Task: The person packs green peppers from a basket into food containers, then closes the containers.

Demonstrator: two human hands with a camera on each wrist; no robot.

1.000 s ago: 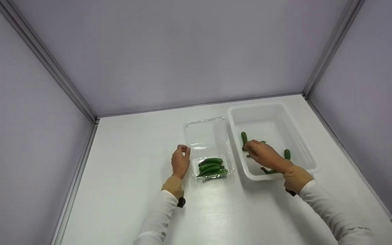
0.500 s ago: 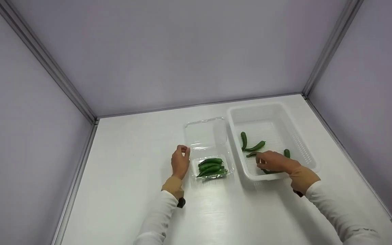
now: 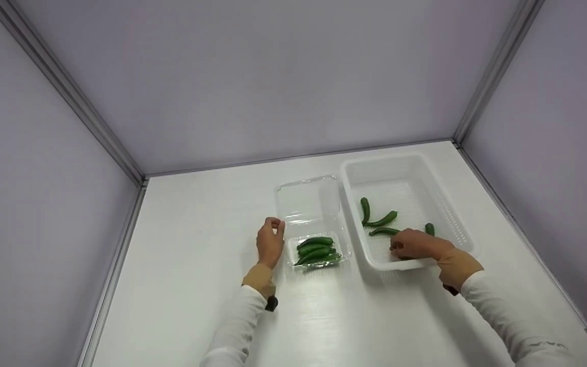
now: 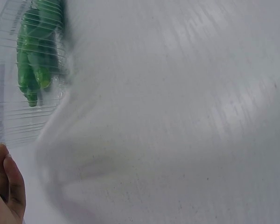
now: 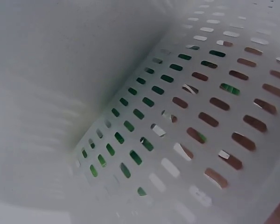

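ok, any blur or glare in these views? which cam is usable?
Head view: sharp, evenly lit, mild glare on the table near the clamshell box; usable. Left wrist view: table smeared by blur, peppers soft behind ribbed plastic. Right wrist view: too close, slotted white basket wall out of focus, only green and skin tones through slots.

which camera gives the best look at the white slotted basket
The head view: the whole white basket shows, with loose peppers inside. The right wrist view shows only its slotted wall up close; the left wrist view misses it.
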